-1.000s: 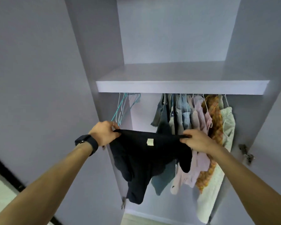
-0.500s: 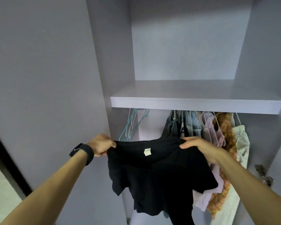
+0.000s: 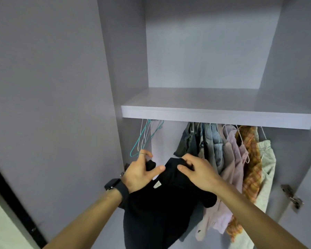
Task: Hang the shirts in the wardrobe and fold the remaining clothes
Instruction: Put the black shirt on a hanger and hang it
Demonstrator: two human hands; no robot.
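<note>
my right grip (image 3: pixel 196 171) clenched on black shirt (image 3: pixel 160 212) collar, takes the weight | my left grip (image 3: pixel 142 174) splayed toward empty hangers (image 3: pixel 144 139), likely fetching one; can't tell if pinching cloth

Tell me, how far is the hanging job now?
Done: several garments hang under the shelf. In hand: the right hand grips the black shirt, not yet on a hanger; the left hand, fingers spread, is by the empty hangers. Left: hang it; folding is not in view.
</note>
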